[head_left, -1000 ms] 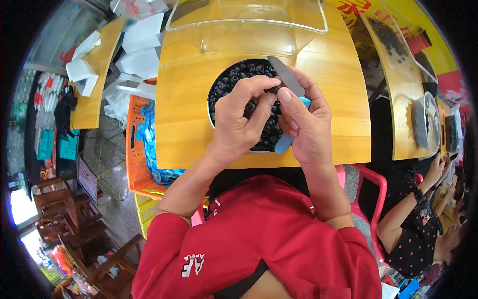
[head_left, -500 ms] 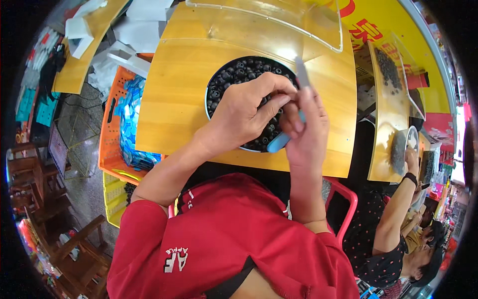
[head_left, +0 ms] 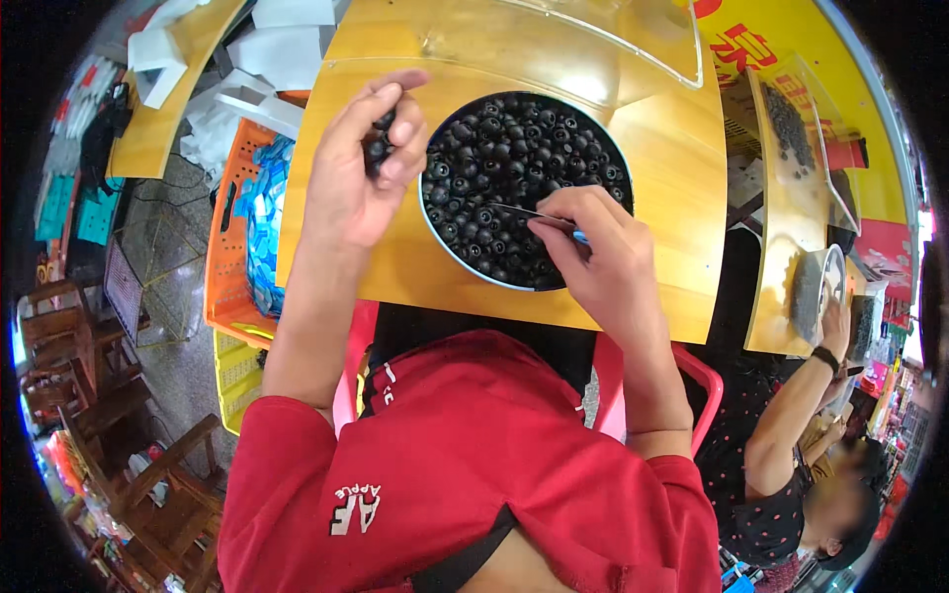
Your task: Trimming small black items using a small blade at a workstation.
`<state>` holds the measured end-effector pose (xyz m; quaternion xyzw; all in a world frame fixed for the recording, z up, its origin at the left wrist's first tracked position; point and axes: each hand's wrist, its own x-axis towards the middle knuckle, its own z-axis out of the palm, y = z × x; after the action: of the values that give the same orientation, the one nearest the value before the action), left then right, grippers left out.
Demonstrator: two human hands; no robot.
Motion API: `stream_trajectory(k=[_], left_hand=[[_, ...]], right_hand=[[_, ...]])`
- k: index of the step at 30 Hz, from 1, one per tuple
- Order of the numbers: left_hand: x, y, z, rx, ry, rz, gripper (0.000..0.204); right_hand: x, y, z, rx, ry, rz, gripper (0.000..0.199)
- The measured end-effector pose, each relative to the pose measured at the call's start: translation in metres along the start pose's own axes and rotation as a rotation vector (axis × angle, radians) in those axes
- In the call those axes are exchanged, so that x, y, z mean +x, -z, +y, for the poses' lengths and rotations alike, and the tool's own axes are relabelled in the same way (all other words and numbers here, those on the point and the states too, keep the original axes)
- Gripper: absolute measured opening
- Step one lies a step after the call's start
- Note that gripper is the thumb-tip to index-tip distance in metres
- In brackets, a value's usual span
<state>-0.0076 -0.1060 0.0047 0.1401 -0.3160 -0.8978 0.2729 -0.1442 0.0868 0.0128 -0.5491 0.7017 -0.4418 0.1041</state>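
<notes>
Dark round fruits [head_left: 381,148] sit pinched in our left hand [head_left: 361,168] near the bench's left edge; our right hand [head_left: 593,252] grips a thin blade [head_left: 519,211] over the fruit-filled bowl [head_left: 440,232].

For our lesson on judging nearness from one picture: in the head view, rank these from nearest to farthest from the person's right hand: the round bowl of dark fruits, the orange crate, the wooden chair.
1. Round bowl of dark fruits: directly under the right hand, which reaches in with a thin blade.
2. Orange crate: left, beside the yellow table.
3. Wooden chair: far lower left, on the floor.
</notes>
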Motion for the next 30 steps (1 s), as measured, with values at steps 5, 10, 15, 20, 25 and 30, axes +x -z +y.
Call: stream_trajectory(k=[5, 10, 15, 20, 25, 30], left_hand=[[-0.007, 0.01, 0.007, 0.004, -0.017, 0.037, 0.026], [-0.008, 0.006, 0.007, 0.019, -0.029, 0.045, 0.024], [-0.009, 0.002, 0.008, 0.14, -0.065, 0.061, 0.024], [-0.013, -0.004, 0.007, 0.258, -0.1, 0.051, 0.025], [-0.018, -0.019, -0.002, 0.507, -0.065, -0.023, 0.027], [-0.015, -0.05, -0.022, 0.699, 0.011, -0.213, 0.03]], right_hand=[[0.002, -0.006, -0.005, -0.231, 0.05, -0.167, 0.016], [0.005, -0.004, -0.009, -0.275, 0.019, -0.253, 0.014], [0.008, -0.002, -0.012, -0.316, 0.022, -0.302, 0.014], [0.009, 0.004, 0.001, -0.214, 0.107, -0.23, 0.018], [0.027, 0.037, 0.002, 0.269, -0.374, -0.089, 0.019], [0.031, 0.038, 0.006, 0.903, -0.651, 0.031, 0.029]])
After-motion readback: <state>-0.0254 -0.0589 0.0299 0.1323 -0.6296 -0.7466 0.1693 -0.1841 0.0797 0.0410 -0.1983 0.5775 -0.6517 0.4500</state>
